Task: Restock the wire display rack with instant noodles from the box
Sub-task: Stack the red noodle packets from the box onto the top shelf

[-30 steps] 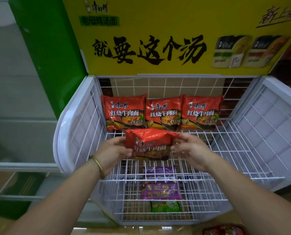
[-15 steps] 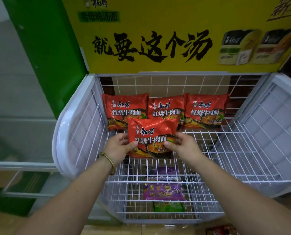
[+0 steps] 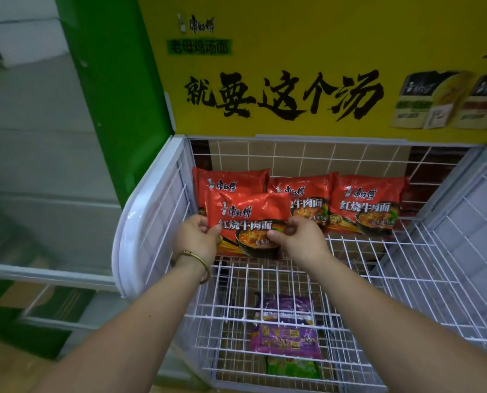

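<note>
Your left hand (image 3: 198, 238) and right hand (image 3: 299, 239) each pinch one side of a red foil instant-noodle packet (image 3: 251, 214), thumbs on its front. You hold it upright at the left of the white wire display rack (image 3: 407, 268), on its upper shelf, overlapping the leftmost of three matching red packets (image 3: 364, 205) lined along the back wire. Its bottom edge seems to touch the shelf wires, though the angle makes that uncertain. Below, through the grid, lie purple packets (image 3: 286, 324) and a green packet (image 3: 290, 367). A gold bangle (image 3: 199, 260) circles your left wrist.
</note>
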A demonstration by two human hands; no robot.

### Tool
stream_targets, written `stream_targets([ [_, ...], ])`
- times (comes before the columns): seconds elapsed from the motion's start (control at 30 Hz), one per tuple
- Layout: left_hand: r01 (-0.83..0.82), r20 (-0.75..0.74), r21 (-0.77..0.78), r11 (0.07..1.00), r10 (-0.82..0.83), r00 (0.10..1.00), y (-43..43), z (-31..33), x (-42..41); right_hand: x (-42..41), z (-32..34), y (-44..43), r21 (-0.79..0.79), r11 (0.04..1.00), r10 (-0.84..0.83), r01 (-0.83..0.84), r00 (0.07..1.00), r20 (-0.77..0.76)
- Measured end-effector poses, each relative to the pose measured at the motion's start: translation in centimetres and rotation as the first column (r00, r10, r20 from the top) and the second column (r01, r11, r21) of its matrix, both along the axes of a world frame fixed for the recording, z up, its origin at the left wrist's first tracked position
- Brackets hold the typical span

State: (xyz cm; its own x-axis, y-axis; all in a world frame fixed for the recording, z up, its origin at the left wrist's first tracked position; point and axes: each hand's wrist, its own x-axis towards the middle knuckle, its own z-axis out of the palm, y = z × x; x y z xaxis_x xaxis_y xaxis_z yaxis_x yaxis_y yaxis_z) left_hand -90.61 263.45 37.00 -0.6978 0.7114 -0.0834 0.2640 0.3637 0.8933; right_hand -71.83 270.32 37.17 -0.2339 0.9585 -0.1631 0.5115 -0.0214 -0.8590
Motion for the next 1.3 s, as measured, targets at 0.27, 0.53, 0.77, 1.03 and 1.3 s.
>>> stream_targets([
  [0.27, -0.173, -0.205, -0.068, 0.983, 0.156, 0.966, 1.2, 1.5, -1.2, -4.2, 0.4, 1.3, 0.046, 0.997, -0.062, 0.062, 0.998, 0.009],
  [0.53, -0.128, -0.186, 0.002, 0.992, 0.127, 0.974, 1.2, 0.4, -1.1, -5.6, -0.7, 1.0, 0.106, 0.993, -0.052, 0.047, 0.998, 0.046],
  [0.77, 0.017, -0.283, 0.073, 0.997, 0.004, 0.959, -0.5, -1.2, -0.4, -6.3, -1.0, 0.7, 0.114, 0.992, -0.054, 0.045, 0.996, 0.076],
  [1.03, 0.105, -0.078, 0.017, 0.994, -0.103, 0.992, -1.5, -0.7, -0.5, -6.0, -0.9, 0.5, 0.045, 0.996, -0.085, 0.08, 0.987, 0.138],
  [1.3, 0.267, 0.12, 0.072, 0.961, -0.274, 0.954, 0.3, 0.5, 1.6, -2.1, 0.5, -1.0, 0.046, 0.993, -0.119, 0.112, 0.97, 0.212],
])
